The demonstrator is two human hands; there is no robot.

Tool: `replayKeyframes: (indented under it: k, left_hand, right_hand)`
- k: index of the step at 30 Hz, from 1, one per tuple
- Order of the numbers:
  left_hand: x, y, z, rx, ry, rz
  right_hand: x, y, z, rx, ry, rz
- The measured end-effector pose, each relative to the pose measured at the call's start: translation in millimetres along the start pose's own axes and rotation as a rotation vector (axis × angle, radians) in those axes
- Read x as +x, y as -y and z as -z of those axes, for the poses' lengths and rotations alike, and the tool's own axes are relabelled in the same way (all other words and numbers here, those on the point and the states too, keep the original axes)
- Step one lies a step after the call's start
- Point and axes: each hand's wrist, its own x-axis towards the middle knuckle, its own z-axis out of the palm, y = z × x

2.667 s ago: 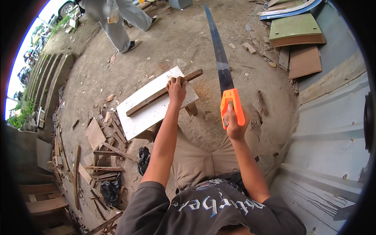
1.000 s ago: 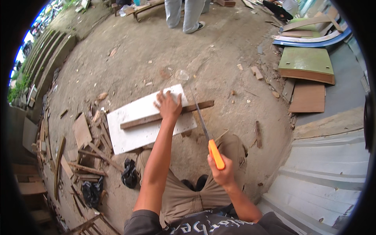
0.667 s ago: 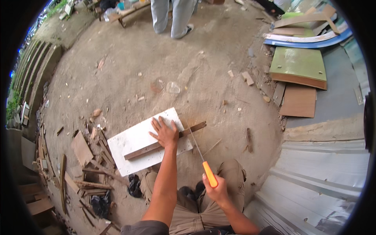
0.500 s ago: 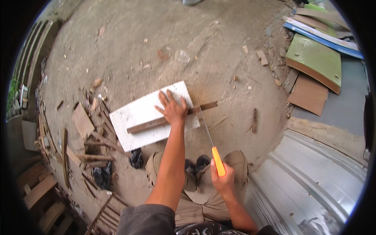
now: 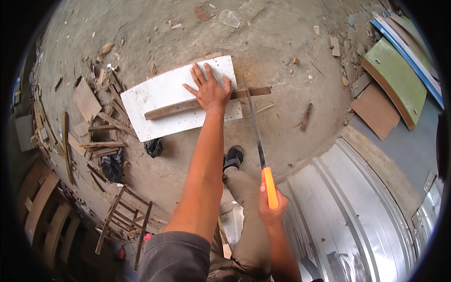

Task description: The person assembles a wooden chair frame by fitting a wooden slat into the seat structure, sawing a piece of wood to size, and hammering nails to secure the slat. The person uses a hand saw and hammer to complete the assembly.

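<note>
My left hand (image 5: 213, 91) lies with spread fingers on a white board (image 5: 169, 84), its palm over a narrow brown wooden strip (image 5: 174, 109). The strip rests across the board, and its right end sticks out past the board's edge. In my right hand (image 5: 274, 207), closed round the orange handle, is a handsaw (image 5: 257, 134). Its long thin blade points away from me and crosses the strip's overhanging end, just right of the board. My palm hides part of the strip.
Wood scraps (image 5: 103, 145) and black plastic bags (image 5: 153, 147) litter the dirt floor at left. A wooden frame (image 5: 127, 214) lies near my left arm. Ridged metal sheeting (image 5: 347, 202) covers the lower right, with green panels (image 5: 394, 77) and a brown sheet (image 5: 376, 110) beyond.
The view has tilted, so board and strip appear higher. The saw handle sits farther from the strip, with more blade on my side. My left hand stays on the strip; my legs have shifted.
</note>
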Motion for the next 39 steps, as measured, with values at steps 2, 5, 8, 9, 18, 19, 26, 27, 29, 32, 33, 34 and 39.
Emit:
replayKeyframes:
  k: [2, 5, 8, 9, 18, 19, 26, 27, 29, 32, 33, 34, 39]
  left_hand:
    - [10.7, -2.9, -2.9, -0.012, -0.023, 0.000]
    - [3.9, -3.5, -6.0, -0.041, -0.042, -0.005]
    - [7.0, -4.2, -7.7, -0.039, -0.093, -0.010]
    - [6.8, -3.2, -8.3, -0.060, -0.098, -0.020]
    - [-32.1, 34.8, 16.1, -0.312, -0.194, -0.056]
    - [-40.0, 41.9, 23.4, -0.363, -0.244, -0.033]
    - [-123.3, 94.1, 33.4, -1.344, -0.371, 1.242]
    - [-126.4, 95.6, 31.5, -1.620, -0.298, 1.352]
    - [-114.6, 90.8, 19.8, -1.867, -0.307, 1.203]
    - [-91.9, 81.9, 3.8, -1.935, -0.322, 1.198]
    - [-87.7, 82.5, -1.2, -1.901, -0.331, 1.239]
    - [-89.6, 82.4, -7.9, -1.878, -0.353, 1.292]
    - [-109.9, 63.9, -9.3, -1.907, -0.464, 1.375]
  right_hand:
    - [8.6, 0.5, 6.4, 0.006, 0.050, -0.037]
    - [1.2, -11.2, 6.9, 0.064, 0.061, -0.055]
    - [-2.9, -26.9, 4.3, 0.083, 0.139, -0.088]
    - [-3.8, -27.1, 4.6, 0.089, 0.156, -0.113]
    - [-8.6, -77.6, 27.3, 0.140, 0.246, -0.041]
    - [-4.8, -80.7, 28.5, 0.127, 0.274, 0.023]
    - [12.7, -91.7, 42.1, 0.098, 0.353, 0.169]
    - [13.7, -92.0, 43.6, 0.092, 0.359, 0.177]
    - [16.3, -94.3, 45.0, 0.081, 0.366, 0.197]
    - [22.5, -104.5, 45.4, 0.018, 0.376, 0.248]
    - [21.4, -102.4, 43.3, 0.035, 0.374, 0.231]
    - [20.5, -98.5, 41.1, 0.052, 0.373, 0.215]
    - [10.3, -103.5, 41.1, 0.022, 0.354, 0.228]
